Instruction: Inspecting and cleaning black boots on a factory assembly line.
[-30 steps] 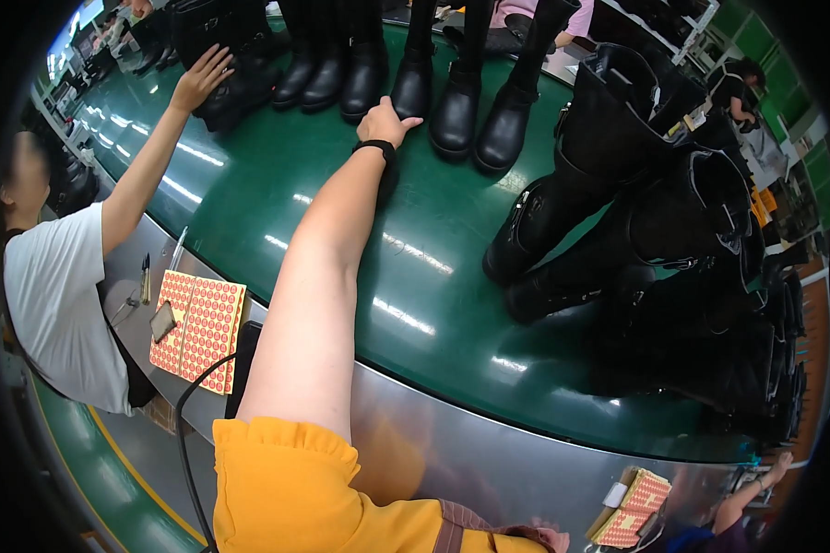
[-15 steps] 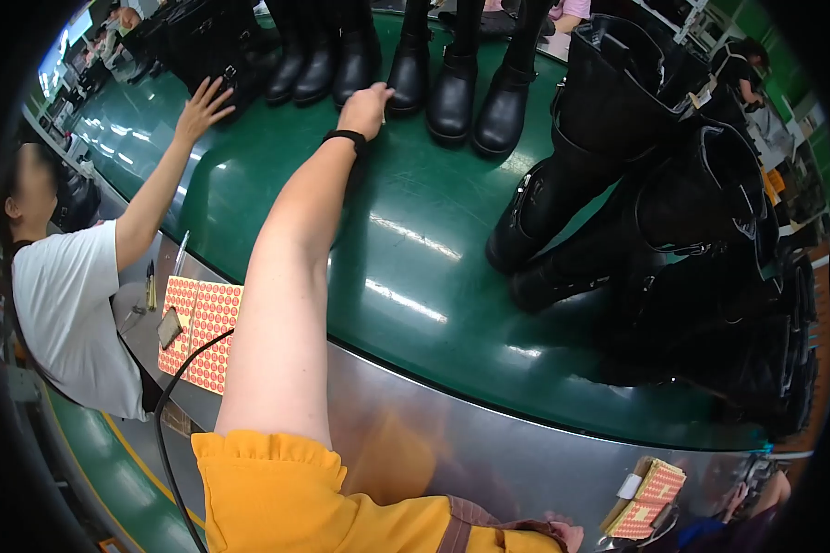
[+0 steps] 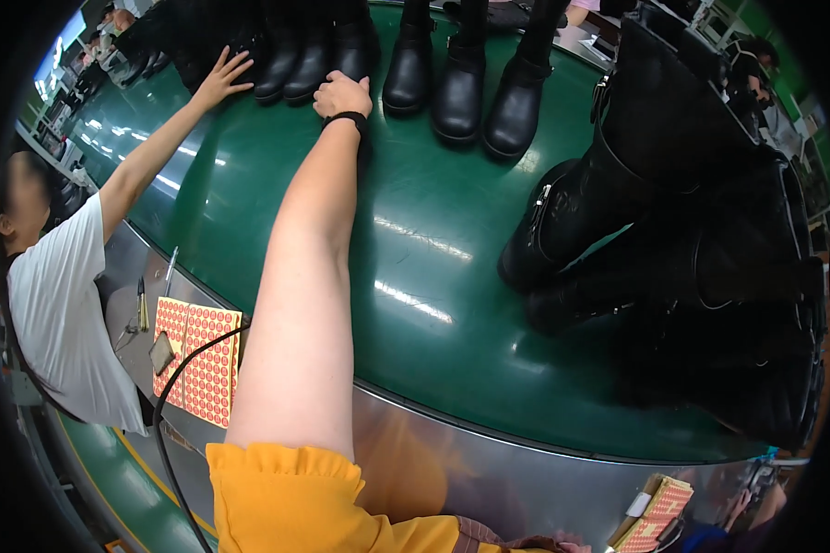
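Note:
My left hand [image 3: 343, 98] reaches far across the green table [image 3: 415, 350], a black band at its wrist. Its fingers are curled in at the toe of a black boot [image 3: 350, 57]. Whether they touch the boot or pinch something small is hidden. Left of it are more upright black boots [image 3: 306, 83]. To its right stand three black ankle-strapped boots [image 3: 457, 101], toes toward me. My right hand is not in view.
At the left, a co-worker's spread hand [image 3: 221, 81] reaches toward the boots. Tall black boots [image 3: 572, 221] crowd the right side. Sheets of red round stickers [image 3: 207, 369] lie near a black cable [image 3: 166, 401]. More sticker sheets [image 3: 655, 516] sit at the lower right.
My left hand has shifted left along the row of boots, with its fingers curled. The co-worker's hand has moved slightly up and right. My view has shifted a little.

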Motion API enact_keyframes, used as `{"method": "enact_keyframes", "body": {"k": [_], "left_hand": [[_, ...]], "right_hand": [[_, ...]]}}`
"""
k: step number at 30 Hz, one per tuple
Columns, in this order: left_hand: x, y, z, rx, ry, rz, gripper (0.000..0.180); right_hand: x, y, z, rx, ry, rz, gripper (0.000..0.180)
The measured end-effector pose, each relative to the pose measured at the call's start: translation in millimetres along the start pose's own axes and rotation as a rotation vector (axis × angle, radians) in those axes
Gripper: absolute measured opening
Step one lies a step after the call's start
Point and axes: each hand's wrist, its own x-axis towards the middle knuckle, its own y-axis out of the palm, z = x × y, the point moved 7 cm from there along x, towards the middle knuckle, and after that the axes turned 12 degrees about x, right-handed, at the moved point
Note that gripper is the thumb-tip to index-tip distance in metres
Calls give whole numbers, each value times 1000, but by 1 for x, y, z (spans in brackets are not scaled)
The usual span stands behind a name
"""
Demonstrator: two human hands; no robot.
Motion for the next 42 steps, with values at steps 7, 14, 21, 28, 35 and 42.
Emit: {"method": "enact_keyframes", "body": {"k": [7,14,21,28,35,42], "left_hand": [[24,12,2,24,170,149,67],[20,-4,22,-6,504,307,80],[7,2,8,-127,5,78,81],[18,4,-5,63,119,125,67],[-59,-19,15,-66,310,267,54],[-135,-32,38,-351,342,-58,52]], "right_hand": [[-1,2,-7,13,70,132,20],[-1,4,-3,8,39,93,17],[7,7,0,-44,75,205,15],[7,2,3,8,12,128,16],[15,3,10,42,95,142,20],[21,-3,34,120,-62,-80,24]]}}
